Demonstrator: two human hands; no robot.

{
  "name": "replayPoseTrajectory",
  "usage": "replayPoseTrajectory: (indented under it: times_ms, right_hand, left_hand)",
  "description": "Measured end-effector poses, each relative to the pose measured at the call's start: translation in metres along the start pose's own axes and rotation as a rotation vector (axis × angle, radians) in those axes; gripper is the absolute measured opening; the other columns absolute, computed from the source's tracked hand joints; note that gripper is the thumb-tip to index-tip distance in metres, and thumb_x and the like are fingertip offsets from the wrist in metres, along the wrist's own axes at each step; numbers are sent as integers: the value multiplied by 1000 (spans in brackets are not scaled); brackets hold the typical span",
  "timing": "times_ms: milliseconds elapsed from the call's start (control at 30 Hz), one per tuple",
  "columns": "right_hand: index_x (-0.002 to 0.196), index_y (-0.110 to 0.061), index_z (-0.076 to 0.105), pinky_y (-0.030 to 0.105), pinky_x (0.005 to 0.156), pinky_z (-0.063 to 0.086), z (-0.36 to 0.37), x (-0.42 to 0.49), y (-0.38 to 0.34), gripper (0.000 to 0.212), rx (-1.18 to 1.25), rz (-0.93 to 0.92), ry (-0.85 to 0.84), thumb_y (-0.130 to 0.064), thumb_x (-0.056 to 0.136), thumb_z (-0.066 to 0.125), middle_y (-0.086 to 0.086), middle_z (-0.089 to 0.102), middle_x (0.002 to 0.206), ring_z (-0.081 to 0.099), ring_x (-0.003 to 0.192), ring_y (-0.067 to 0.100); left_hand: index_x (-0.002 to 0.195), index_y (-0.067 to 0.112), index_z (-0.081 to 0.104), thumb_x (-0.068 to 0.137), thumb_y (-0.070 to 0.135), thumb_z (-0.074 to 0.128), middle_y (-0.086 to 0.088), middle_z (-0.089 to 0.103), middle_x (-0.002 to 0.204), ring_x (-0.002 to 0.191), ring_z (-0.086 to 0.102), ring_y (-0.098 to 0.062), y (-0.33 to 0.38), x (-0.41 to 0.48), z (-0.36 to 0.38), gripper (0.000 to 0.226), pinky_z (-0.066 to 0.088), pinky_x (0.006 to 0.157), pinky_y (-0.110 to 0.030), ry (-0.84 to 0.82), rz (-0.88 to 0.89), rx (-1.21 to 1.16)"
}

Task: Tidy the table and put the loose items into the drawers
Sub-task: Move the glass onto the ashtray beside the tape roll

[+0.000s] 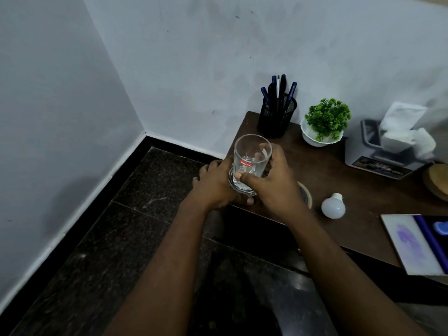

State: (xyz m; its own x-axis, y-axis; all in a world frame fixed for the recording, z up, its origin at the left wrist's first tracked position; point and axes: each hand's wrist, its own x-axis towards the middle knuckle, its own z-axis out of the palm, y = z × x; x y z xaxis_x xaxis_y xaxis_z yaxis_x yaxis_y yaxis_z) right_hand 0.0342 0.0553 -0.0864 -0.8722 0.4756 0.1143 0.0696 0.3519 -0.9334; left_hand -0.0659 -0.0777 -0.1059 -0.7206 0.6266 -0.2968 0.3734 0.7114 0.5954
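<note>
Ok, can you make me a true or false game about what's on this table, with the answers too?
1. Both the left hand and the right hand hold the glass. True.
2. The light bulb is inside the glass. False: it lies on the table, to the right of the hands.
3. Pens stand in the black mesh holder. True.
4. The plant has red flowers. False: it shows only green leaves, in a white pot.
</note>
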Motion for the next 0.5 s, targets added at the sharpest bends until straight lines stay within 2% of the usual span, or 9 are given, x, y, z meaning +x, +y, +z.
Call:
replayPoseTrajectory:
  times_ms: [67,133,200,267,300,367,400,500]
  right_hand:
    - [124,-45,43,9,78,50,-1,-1,3,68,1,8,-8,-30,75,87,-34,61,112,60,104,-14]
    - [126,-45,40,3,76,47,-3,-2,5,69,-17,17,-23,-30,76,86,-32,59,115,59,105,-15]
    - [131,-44,38,8,84,50,-5,-2,6,74,-30,28,-66,-26,77,86,-27,59,122,59,110,-12]
    - [141,-35,38,23,99,53,-13,-1,6,84,14,48,-122,-16,77,88,-15,58,135,59,120,-2]
    - [148,-29,35,25,101,52,-20,0,5,92,47,68,-138,-11,76,88,-7,56,141,58,125,5]
    - [154,-24,32,17,99,48,-42,1,-1,97,35,90,-127,-10,76,88,3,49,147,53,130,13]
    - [153,-25,36,16,99,45,-56,0,-4,93,-14,89,-100,-12,77,88,4,49,148,52,131,14]
    - [142,-23,53,29,101,48,-105,-10,-7,65,-200,73,28,-18,84,82,-5,58,137,56,122,12]
  left_hand:
    - [157,39,23,31,85,65,-2,37,161,153,25,-32,1,0,0,140,22,121,-62,-3,-1,10]
    - [158,38,22,31,85,65,-3,35,162,153,24,-33,3,-1,0,142,22,122,-62,-4,-8,15]
    - [159,38,19,34,83,70,-4,31,164,155,20,-34,4,-2,-2,142,20,122,-64,-16,-28,12]
    - [161,36,14,44,76,82,-5,25,167,157,15,-35,7,-3,-4,141,17,123,-64,-39,-35,28]
    - [162,34,10,49,71,87,-6,22,169,157,13,-36,10,-4,-5,142,17,123,-64,-44,-32,38]
    - [162,35,7,51,62,94,-6,22,169,156,17,-37,19,-8,-14,144,18,122,-66,-3,-19,30]
    - [161,38,8,50,57,97,-5,26,168,155,21,-38,24,-11,-20,143,18,122,-68,54,-25,6]
    - [152,40,16,52,40,100,-10,37,159,150,30,-37,42,-28,-43,130,23,119,-70,271,-50,-103]
